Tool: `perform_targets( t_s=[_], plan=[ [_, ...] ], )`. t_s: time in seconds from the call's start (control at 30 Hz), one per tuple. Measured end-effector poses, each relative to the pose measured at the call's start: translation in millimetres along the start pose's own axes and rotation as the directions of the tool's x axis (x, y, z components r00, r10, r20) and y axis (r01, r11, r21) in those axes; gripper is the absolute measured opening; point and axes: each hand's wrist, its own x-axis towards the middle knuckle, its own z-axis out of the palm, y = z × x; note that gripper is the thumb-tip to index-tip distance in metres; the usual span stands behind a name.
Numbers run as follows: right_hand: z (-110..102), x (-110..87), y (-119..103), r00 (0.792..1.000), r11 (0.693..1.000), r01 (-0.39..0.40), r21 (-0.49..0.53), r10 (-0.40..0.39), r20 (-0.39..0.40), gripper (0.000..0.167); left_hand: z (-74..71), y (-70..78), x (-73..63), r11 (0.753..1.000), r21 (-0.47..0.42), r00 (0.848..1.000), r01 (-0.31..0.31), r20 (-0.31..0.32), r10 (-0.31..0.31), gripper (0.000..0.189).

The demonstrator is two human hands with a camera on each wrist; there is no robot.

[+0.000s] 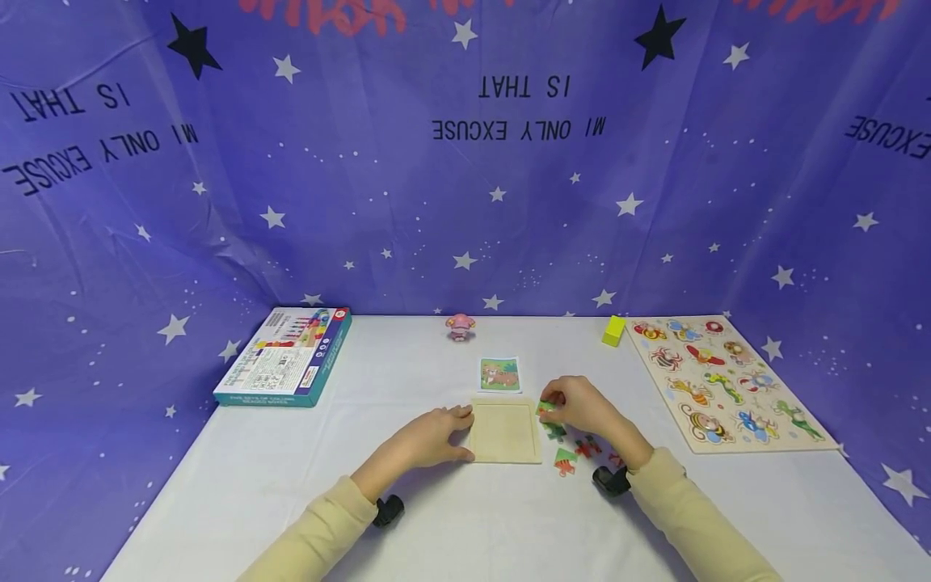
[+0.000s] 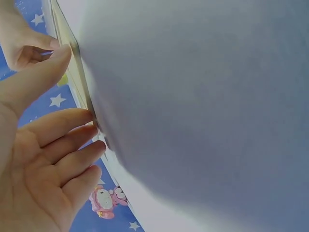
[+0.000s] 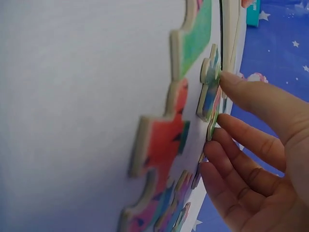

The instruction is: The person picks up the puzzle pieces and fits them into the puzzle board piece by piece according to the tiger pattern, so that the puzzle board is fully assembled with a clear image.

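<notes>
My left hand [image 1: 429, 436] rests at the left side of a shallow wooden puzzle tray [image 1: 505, 432], thumb at the near corner and extended fingers along the edge. No pieces lie in the tray. To its right, my right hand [image 1: 585, 406] pinches a green jigsaw piece [image 1: 544, 410] between thumb and fingers, low over the table. Under and beside that hand lie several loose pieces, among them a red and green piece [image 1: 565, 461] and a red piece [image 3: 161, 145]. The right hand hides part of the pile. Behind the tray lies a small picture card [image 1: 499, 375] with an animal on it.
A pink toy figure [image 1: 460, 326] stands at the back middle, a yellow block [image 1: 613, 331] farther right. At the back left lies a flat toy box [image 1: 287, 356]. An insect peg puzzle board [image 1: 727, 384] lies on the right. Purple star-printed cloth [image 1: 465, 226] surrounds the table.
</notes>
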Motion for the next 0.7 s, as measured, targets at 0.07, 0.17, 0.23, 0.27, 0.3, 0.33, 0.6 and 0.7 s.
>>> perform_targets(
  t_s=[0.07, 0.17, 0.23, 0.27, 0.3, 0.33, 0.6, 0.7],
  plan=[
    [0.0, -0.1, 0.4, 1.0, 1.0, 0.013, -0.002, -0.013, 0.001, 0.024, -0.6, 0.1, 0.8, 1.0, 0.01, 1.0, -0.011, -0.006, 0.011, 0.067],
    [-0.7, -0.8, 0.5, 0.999, 0.999, 0.032, -0.004, -0.032, -0.003, 0.024, -1.4, 0.2, 1.7, 0.999, 0.028, 1.0, -0.017, -0.009, 0.018, 0.068],
    [-1.2, -1.3, 0.5, 0.999, 0.999, 0.043, -0.002, -0.043, -0.004, 0.024, -1.6, 0.1, 2.2, 0.999, 0.036, 1.0, -0.017, -0.005, 0.017, 0.069],
    [-1.4, -1.6, 0.7, 0.999, 0.999, 0.048, -0.001, -0.048, -0.005, 0.024, -1.3, -0.3, 2.6, 0.999, 0.038, 1.0, -0.015, -0.003, 0.015, 0.069],
    [-1.6, -1.9, 1.1, 0.999, 0.999, 0.054, -0.003, -0.054, -0.006, 0.023, -1.5, -0.5, 2.8, 0.999, 0.04, 1.0, -0.016, -0.002, 0.016, 0.07],
    [-1.8, -2.0, 1.7, 0.998, 0.998, 0.056, -0.005, -0.056, -0.007, 0.023, -1.4, -0.9, 3.0, 0.999, 0.039, 1.0, -0.016, 0.0, 0.016, 0.071],
    [-5.6, -2.7, 4.2, 0.998, 0.999, 0.054, -0.008, -0.054, -0.019, 0.025, -0.1, -5.9, 4.9, 1.0, -0.01, 1.0, -0.017, 0.003, 0.017, 0.072],
    [-7.2, -2.7, 2.0, 0.996, 0.996, 0.086, -0.001, -0.085, -0.037, 0.025, -0.3, -6.7, 4.9, 1.0, -0.023, 1.0, -0.019, 0.001, 0.019, 0.072]
  ],
)
